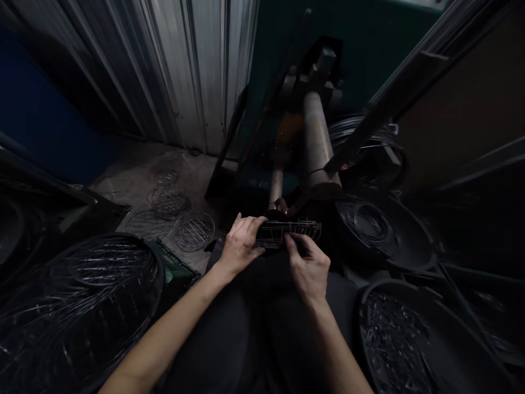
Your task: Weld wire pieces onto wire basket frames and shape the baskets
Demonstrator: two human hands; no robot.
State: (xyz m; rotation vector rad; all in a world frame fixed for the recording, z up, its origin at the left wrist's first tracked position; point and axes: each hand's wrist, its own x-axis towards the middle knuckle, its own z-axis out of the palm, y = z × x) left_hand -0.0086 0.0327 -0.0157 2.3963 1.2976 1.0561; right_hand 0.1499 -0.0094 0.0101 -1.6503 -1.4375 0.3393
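Gripping a dark oblong metal-wire frame (275, 234) nearside of the thick grey cylindrical metal arm (318, 137): left hand (241, 241) fingers clamp one end, right hand (309, 268) fingers pinch its near edge. Likely risk: uneven pull between hands twists the thin wires.

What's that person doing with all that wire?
The person is holding a wire frame in both bare hands, in front of a dark green machine. The left hand grips its left end, and the right hand pinches its near edge. Round wire grids lie on the floor to the left, and small wire pieces fill part of a basin at right.
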